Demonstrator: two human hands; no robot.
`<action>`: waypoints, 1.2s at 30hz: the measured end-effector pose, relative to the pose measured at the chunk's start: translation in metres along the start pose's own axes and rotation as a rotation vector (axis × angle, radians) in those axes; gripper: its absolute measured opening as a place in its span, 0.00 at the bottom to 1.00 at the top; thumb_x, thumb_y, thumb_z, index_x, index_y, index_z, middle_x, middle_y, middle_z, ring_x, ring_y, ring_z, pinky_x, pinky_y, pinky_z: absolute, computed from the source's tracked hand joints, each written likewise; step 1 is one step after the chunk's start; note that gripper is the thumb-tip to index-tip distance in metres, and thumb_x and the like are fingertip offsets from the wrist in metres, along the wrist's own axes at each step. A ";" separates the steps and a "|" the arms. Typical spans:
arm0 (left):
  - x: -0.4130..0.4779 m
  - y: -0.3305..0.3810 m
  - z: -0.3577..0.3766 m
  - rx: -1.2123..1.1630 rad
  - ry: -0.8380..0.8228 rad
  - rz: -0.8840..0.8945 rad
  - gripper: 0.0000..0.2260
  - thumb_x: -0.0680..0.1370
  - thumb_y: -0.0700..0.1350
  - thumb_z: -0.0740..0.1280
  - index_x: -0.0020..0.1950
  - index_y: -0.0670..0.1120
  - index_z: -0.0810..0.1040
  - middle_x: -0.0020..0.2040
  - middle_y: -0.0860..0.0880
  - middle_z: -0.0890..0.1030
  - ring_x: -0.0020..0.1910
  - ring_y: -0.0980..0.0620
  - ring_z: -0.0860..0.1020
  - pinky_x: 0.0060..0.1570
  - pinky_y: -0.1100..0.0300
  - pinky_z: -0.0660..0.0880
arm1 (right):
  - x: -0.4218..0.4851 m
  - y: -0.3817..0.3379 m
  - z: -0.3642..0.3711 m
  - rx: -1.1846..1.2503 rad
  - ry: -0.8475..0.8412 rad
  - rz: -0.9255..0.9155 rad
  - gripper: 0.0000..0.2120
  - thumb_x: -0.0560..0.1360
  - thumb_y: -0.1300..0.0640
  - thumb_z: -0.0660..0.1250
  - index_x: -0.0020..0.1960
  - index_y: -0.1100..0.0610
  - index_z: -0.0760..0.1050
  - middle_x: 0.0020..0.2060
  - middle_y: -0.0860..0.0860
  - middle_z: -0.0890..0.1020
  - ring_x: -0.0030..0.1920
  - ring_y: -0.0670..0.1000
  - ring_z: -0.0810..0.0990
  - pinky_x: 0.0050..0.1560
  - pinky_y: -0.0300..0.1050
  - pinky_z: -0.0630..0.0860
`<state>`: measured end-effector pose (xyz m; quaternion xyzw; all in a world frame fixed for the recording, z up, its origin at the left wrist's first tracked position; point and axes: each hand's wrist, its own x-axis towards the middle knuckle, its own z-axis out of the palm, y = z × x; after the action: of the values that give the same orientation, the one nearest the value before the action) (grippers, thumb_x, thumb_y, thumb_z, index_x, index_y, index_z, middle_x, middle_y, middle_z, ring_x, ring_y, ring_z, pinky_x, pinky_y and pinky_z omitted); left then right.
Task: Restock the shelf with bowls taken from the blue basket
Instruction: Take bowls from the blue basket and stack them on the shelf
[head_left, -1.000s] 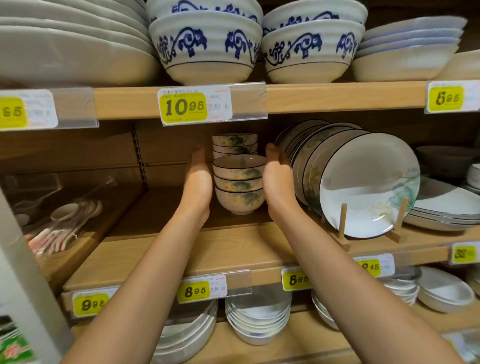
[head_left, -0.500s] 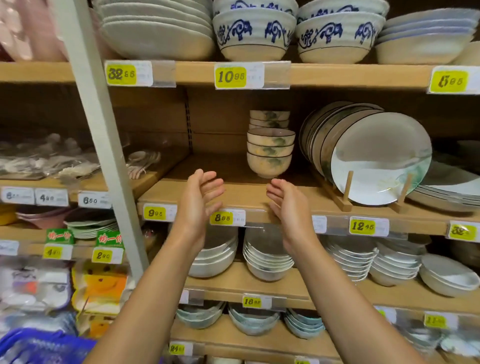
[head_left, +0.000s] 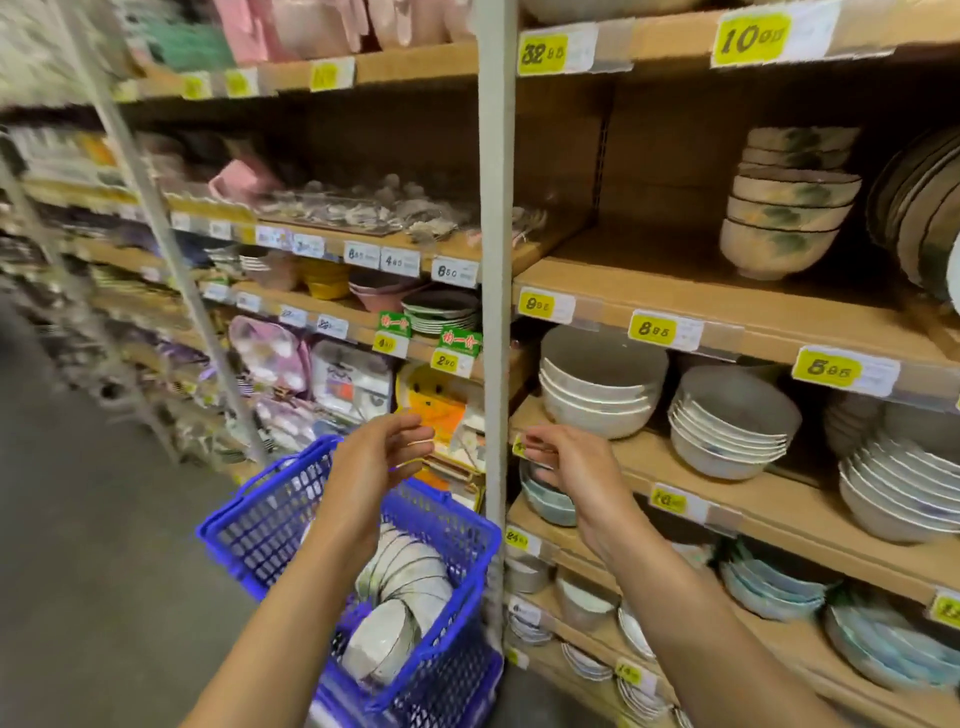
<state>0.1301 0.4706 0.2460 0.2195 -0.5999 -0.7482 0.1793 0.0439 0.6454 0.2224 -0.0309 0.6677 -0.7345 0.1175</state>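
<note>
A blue basket (head_left: 260, 525) stands on the floor at lower centre, with several stacked pale bowls (head_left: 400, 597) lying inside it. On the wooden shelf (head_left: 675, 291) at upper right sits a stack of cream bowls with green leaf patterns (head_left: 784, 228), another such stack behind it. My left hand (head_left: 371, 462) hovers above the basket with loosely curled fingers, holding nothing. My right hand (head_left: 566, 465) hangs beside it to the right, in front of a lower shelf edge, also loosely curled around nothing.
A grey upright post (head_left: 493, 312) divides the shelving just right of the basket. Lower shelves hold stacks of white bowls (head_left: 597, 389) and scalloped bowls (head_left: 727, 436). Dark-rimmed plates (head_left: 919, 208) stand at far right. Grey floor (head_left: 78, 545) lies to the left.
Both hands left the bowl stack on the shelf and dropped down towards the basket. My view swung left and down, bringing the blue basket into sight.
</note>
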 end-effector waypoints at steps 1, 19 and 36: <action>0.003 0.000 -0.012 -0.005 0.005 -0.001 0.11 0.80 0.42 0.58 0.48 0.46 0.81 0.46 0.46 0.86 0.45 0.50 0.83 0.48 0.57 0.75 | 0.001 0.007 0.012 -0.016 -0.013 0.011 0.11 0.78 0.60 0.63 0.40 0.53 0.81 0.38 0.48 0.84 0.44 0.47 0.81 0.48 0.43 0.74; 0.141 -0.090 -0.226 0.408 -0.158 -0.404 0.09 0.81 0.43 0.57 0.50 0.44 0.77 0.47 0.44 0.82 0.44 0.47 0.78 0.44 0.57 0.70 | 0.031 0.186 0.207 -0.576 0.021 0.368 0.08 0.74 0.62 0.62 0.35 0.59 0.70 0.33 0.57 0.69 0.36 0.52 0.66 0.39 0.44 0.60; 0.236 -0.272 -0.220 0.901 -0.360 -0.703 0.13 0.81 0.36 0.55 0.52 0.30 0.76 0.62 0.31 0.76 0.62 0.38 0.76 0.50 0.53 0.71 | 0.079 0.354 0.204 -1.329 -0.158 0.616 0.16 0.77 0.60 0.63 0.64 0.60 0.69 0.62 0.57 0.76 0.63 0.58 0.75 0.64 0.50 0.72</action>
<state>0.0502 0.2237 -0.0871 0.3290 -0.7705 -0.4600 -0.2942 0.0546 0.4015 -0.1144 0.0407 0.9399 -0.1040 0.3227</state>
